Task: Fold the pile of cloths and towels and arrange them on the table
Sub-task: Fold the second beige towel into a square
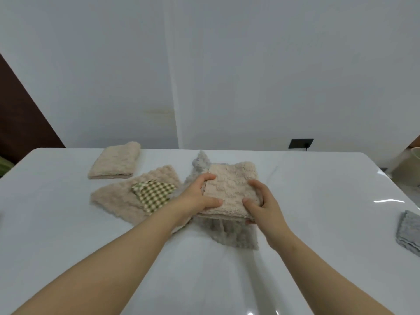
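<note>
A folded beige fluffy towel (231, 189) is held between both hands at the middle of the white table (318, 201). My left hand (200, 196) grips its left edge, thumb on top. My right hand (261, 203) grips its right edge, fingers curled under it. Beneath it lies an unfolded grey fluffy towel (229, 233). To the left lies a spread beige towel (127, 201) with a green checked cloth (154, 194) on top. A folded beige towel (116, 162) sits at the back left.
A folded grey cloth (409, 233) lies at the table's right edge. A black wall socket (300, 143) sits behind the table. A pale container (414, 155) stands past the right corner. The table's near part is bare and glossy.
</note>
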{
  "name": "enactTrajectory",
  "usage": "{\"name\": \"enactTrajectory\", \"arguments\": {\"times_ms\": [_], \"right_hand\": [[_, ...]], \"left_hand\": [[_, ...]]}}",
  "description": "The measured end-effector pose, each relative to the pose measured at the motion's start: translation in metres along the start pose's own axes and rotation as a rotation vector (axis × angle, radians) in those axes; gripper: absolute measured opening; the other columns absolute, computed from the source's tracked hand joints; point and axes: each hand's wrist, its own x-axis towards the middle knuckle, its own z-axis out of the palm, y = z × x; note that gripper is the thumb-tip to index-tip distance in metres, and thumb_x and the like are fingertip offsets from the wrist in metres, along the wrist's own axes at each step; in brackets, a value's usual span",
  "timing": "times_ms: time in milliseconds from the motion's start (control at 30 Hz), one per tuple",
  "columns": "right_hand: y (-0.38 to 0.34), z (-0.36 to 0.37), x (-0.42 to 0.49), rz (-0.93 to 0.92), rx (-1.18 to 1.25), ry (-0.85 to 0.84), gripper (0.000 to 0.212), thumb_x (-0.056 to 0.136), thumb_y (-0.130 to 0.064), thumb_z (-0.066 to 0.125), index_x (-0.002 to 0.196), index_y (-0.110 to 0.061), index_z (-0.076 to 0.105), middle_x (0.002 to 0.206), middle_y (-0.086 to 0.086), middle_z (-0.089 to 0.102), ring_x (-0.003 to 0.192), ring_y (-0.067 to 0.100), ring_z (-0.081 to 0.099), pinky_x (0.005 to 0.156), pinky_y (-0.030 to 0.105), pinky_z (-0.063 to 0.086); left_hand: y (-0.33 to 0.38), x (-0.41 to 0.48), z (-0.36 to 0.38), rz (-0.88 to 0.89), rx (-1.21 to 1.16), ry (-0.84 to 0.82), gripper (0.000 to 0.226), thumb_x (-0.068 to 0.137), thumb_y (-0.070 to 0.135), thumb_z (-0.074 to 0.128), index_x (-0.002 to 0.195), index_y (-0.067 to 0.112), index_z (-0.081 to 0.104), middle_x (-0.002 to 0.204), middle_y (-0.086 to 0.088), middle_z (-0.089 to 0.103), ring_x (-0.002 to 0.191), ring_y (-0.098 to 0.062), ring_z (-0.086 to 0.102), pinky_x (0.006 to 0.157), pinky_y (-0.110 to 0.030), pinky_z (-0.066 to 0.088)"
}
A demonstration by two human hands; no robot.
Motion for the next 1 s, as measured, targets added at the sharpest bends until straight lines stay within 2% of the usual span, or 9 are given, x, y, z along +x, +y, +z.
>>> {"name": "enactTrajectory", "arguments": {"times_ms": [133, 233, 333, 433, 533, 667, 833, 933, 1000], "right_hand": [[0.006, -0.059, 0.045, 0.031, -0.005, 0.036, 0.045, 0.086, -0.002, 0.052, 0.120, -0.031, 0.045, 0.112, -0.010, 0.051, 0.089, 0.013, 0.058, 0.058, 0.022, 0.049], [0.010, -0.089, 0.078, 0.040, 0.024, 0.086, 0.045, 0.083, 0.005, 0.046, 0.115, -0.026, 0.047, 0.105, -0.004, 0.052, 0.085, 0.015, 0.056, 0.061, 0.024, 0.048], [0.018, -0.114, 0.112, 0.041, 0.001, 0.178, 0.040, 0.079, 0.006, 0.045, 0.106, -0.024, 0.048, 0.100, -0.002, 0.051, 0.084, 0.019, 0.053, 0.070, 0.034, 0.049], [0.029, -0.133, 0.148, 0.056, -0.031, 0.266, 0.036, 0.078, 0.005, 0.046, 0.101, -0.023, 0.047, 0.093, -0.006, 0.051, 0.085, 0.021, 0.052, 0.079, 0.042, 0.048], [0.038, -0.144, 0.175, 0.058, -0.047, 0.330, 0.033, 0.079, 0.002, 0.046, 0.101, -0.022, 0.046, 0.094, -0.005, 0.050, 0.085, 0.021, 0.051, 0.077, 0.037, 0.045], [0.047, -0.156, 0.197, 0.051, -0.077, 0.430, 0.032, 0.080, 0.002, 0.044, 0.104, -0.019, 0.046, 0.095, -0.004, 0.049, 0.085, 0.020, 0.048, 0.073, 0.030, 0.037], [0.062, -0.178, 0.202, 0.086, -0.245, 0.533, 0.041, 0.081, -0.003, 0.046, 0.121, -0.010, 0.047, 0.109, 0.004, 0.052, 0.094, 0.024, 0.050, 0.079, 0.030, 0.037], [0.070, -0.183, 0.195, 0.091, -0.352, 0.511, 0.047, 0.078, -0.015, 0.048, 0.124, -0.008, 0.048, 0.123, 0.012, 0.053, 0.111, 0.031, 0.050, 0.096, 0.039, 0.040], [0.067, -0.179, 0.189, 0.062, -0.359, 0.524, 0.050, 0.076, -0.020, 0.048, 0.124, -0.005, 0.048, 0.130, 0.012, 0.048, 0.119, 0.031, 0.044, 0.099, 0.034, 0.033]], "left_hand": [[0.012, 0.054, 0.053, 0.042, 0.064, 0.065, 0.056, 0.077, -0.005, 0.068, 0.114, 0.030, 0.046, 0.125, -0.001, 0.049, 0.097, -0.018, 0.059, 0.086, -0.034, 0.054], [0.021, 0.094, 0.084, 0.053, 0.115, 0.157, 0.036, 0.079, -0.004, 0.065, 0.102, 0.022, 0.055, 0.100, 0.006, 0.051, 0.072, -0.008, 0.049, 0.069, -0.024, 0.048], [0.032, 0.131, 0.110, 0.047, 0.155, 0.176, 0.028, 0.082, -0.005, 0.060, 0.096, 0.020, 0.059, 0.085, 0.011, 0.050, 0.069, -0.008, 0.047, 0.068, -0.024, 0.047], [0.038, 0.166, 0.129, 0.031, 0.228, 0.163, 0.032, 0.084, -0.005, 0.054, 0.104, 0.019, 0.061, 0.076, 0.002, 0.047, 0.058, -0.013, 0.044, 0.055, -0.020, 0.043], [0.041, 0.194, 0.140, 0.004, 0.262, 0.147, 0.040, 0.084, -0.007, 0.050, 0.115, 0.017, 0.058, 0.065, 0.002, 0.037, 0.049, -0.011, 0.035, 0.046, -0.017, 0.033], [0.043, 0.221, 0.157, -0.004, 0.228, 0.121, 0.046, 0.084, -0.008, 0.050, 0.121, 0.019, 0.054, 0.072, 0.003, 0.039, 0.054, -0.010, 0.039, 0.048, -0.014, 0.035], [0.045, 0.235, 0.178, -0.012, 0.139, 0.041, 0.049, 0.087, -0.002, 0.048, 0.130, 0.022, 0.048, 0.116, 0.003, 0.045, 0.089, -0.014, 0.052, 0.074, -0.021, 0.043], [0.039, 0.232, 0.179, 0.004, 0.267, 0.047, 0.042, 0.089, 0.005, 0.051, 0.129, 0.017, 0.049, 0.125, 0.004, 0.038, 0.107, -0.011, 0.043, 0.086, -0.021, 0.037], [0.034, 0.228, 0.174, 0.015, 0.343, 0.083, 0.038, 0.087, 0.007, 0.054, 0.124, 0.015, 0.053, 0.135, -0.001, 0.039, 0.114, -0.014, 0.046, 0.090, -0.021, 0.036]]}}
